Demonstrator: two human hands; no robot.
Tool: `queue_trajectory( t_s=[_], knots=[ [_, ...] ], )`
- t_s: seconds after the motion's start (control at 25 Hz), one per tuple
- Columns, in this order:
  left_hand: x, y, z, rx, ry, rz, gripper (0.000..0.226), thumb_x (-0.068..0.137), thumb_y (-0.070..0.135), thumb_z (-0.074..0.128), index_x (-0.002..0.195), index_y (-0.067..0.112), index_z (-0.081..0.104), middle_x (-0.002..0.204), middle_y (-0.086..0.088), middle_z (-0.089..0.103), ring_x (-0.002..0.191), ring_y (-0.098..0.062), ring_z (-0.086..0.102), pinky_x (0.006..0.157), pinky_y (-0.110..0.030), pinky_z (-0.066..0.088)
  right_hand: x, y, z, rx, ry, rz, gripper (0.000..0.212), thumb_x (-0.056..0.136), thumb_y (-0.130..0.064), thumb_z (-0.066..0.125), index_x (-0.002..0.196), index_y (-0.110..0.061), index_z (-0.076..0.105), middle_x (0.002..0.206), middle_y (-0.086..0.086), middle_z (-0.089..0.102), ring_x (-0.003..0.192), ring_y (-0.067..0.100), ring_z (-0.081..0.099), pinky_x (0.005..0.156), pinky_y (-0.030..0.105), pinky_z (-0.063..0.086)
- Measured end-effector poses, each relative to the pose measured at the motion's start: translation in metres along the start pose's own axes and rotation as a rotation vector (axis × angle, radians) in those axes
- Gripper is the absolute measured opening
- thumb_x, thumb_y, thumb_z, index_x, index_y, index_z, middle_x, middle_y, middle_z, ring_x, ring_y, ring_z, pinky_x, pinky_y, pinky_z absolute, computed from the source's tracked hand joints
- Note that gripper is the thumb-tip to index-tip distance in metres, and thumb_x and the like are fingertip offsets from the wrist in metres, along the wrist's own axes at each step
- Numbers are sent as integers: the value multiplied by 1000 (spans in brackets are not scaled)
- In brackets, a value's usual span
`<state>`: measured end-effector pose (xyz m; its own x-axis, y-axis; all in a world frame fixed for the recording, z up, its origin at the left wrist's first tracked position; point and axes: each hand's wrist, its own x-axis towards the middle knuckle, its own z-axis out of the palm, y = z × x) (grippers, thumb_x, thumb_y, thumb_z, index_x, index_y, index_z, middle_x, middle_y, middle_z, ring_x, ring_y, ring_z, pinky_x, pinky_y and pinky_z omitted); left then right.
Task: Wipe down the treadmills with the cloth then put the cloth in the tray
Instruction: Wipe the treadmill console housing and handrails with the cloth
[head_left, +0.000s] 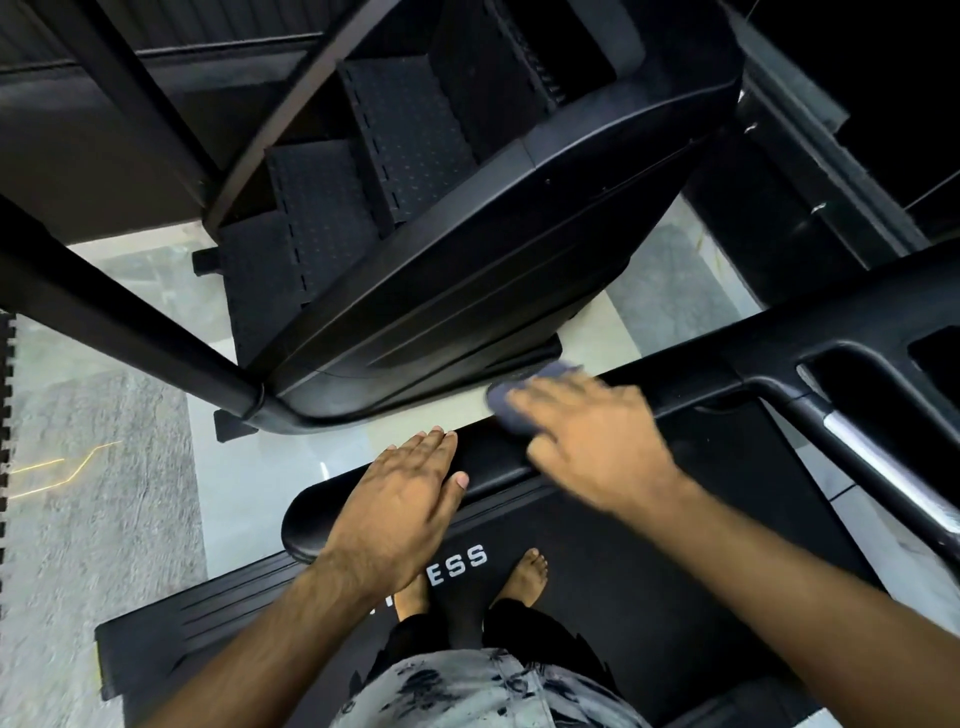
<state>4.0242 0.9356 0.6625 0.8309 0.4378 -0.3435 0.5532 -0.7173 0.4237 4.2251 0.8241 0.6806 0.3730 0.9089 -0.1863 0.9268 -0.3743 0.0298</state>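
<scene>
I stand barefoot on the black treadmill belt (597, 545) and look down at its left handrail (498, 462). My left hand (400, 509) lies flat on the handrail, fingers straight. My right hand (587, 441) presses a dark blue-grey cloth (511, 397) onto the same rail further along; it is blurred. The cloth sticks out past my fingertips. No tray is in view.
A black stair-climber machine (415, 234) stands just left of the treadmill, its rail (130, 332) crossing the view. Pale glossy floor (249, 457) and grey mat (93, 493) lie to the left. The treadmill console arm and a silver grip (883, 467) are at right.
</scene>
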Motion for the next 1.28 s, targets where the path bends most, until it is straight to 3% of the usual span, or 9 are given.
queue_trajectory(
  t_s=[0.08, 0.24, 0.4, 0.56, 0.68, 0.88, 1.0, 1.16, 1.28],
  knots=[
    [3, 3, 1, -3, 0, -4, 60, 102, 49, 17, 156, 22, 14, 162, 4, 16, 149, -7, 10, 122, -29, 6, 13, 22, -4, 3, -32, 271, 57, 87, -52, 24, 135, -39, 52, 142, -11, 55, 129, 21, 49, 91, 46, 42],
    [11, 16, 2, 4, 5, -13, 60, 102, 49, 18, 156, 23, 14, 162, 4, 16, 149, -7, 10, 122, -29, 6, -5, 7, 16, -93, 28, 25, 48, 92, -51, 37, 133, -38, 58, 138, -7, 60, 126, 28, 55, 91, 53, 43],
    [18, 24, 6, -4, 11, -4, 60, 102, 49, 19, 155, 22, 16, 162, 3, 17, 149, -8, 12, 122, -30, 7, 15, 44, -3, 21, -27, 298, 44, 90, -43, 42, 132, -39, 54, 139, -11, 55, 128, 21, 48, 95, 47, 40],
    [28, 35, 10, 2, 18, -5, 60, 102, 50, 20, 155, 22, 18, 161, 3, 20, 148, -8, 14, 122, -30, 9, -11, 30, 8, 2, 12, -109, 48, 82, -42, 44, 128, -39, 57, 135, -11, 60, 122, 23, 57, 89, 47, 46],
    [33, 39, 13, 15, 9, -5, 64, 100, 54, 12, 155, 23, 17, 161, 4, 19, 148, -8, 13, 122, -31, 10, 17, 74, -10, 32, -37, 275, 42, 88, -43, 41, 129, -40, 52, 136, -12, 57, 125, 20, 50, 91, 44, 41],
    [44, 58, 14, 16, 21, -9, 63, 101, 53, 16, 155, 22, 16, 161, 3, 19, 148, -8, 13, 122, -32, 11, -5, 66, 7, -2, -24, -150, 50, 84, -41, 41, 132, -42, 54, 138, -12, 57, 124, 19, 55, 91, 45, 44],
    [48, 66, 15, 20, 10, -14, 63, 101, 53, 14, 156, 23, 13, 162, 4, 15, 149, -8, 10, 122, -31, 9, 23, 104, -12, 33, -83, 293, 41, 91, -42, 40, 130, -40, 52, 136, -10, 56, 125, 22, 50, 92, 46, 39],
    [61, 76, 17, 21, 9, 18, 72, 94, 57, 7, 155, 22, 17, 161, 2, 19, 148, -9, 14, 122, -32, 11, -15, 69, 11, -64, 28, -126, 52, 82, -41, 40, 131, -38, 57, 137, -8, 60, 121, 25, 57, 90, 50, 45],
    [67, 80, 19, 0, 4, 40, 64, 99, 52, 13, 156, 23, 15, 162, 3, 16, 149, -9, 11, 122, -32, 9, 17, 123, -9, 12, -33, 246, 46, 88, -41, 42, 132, -40, 51, 140, -12, 55, 127, 20, 49, 93, 46, 39]
  ],
)
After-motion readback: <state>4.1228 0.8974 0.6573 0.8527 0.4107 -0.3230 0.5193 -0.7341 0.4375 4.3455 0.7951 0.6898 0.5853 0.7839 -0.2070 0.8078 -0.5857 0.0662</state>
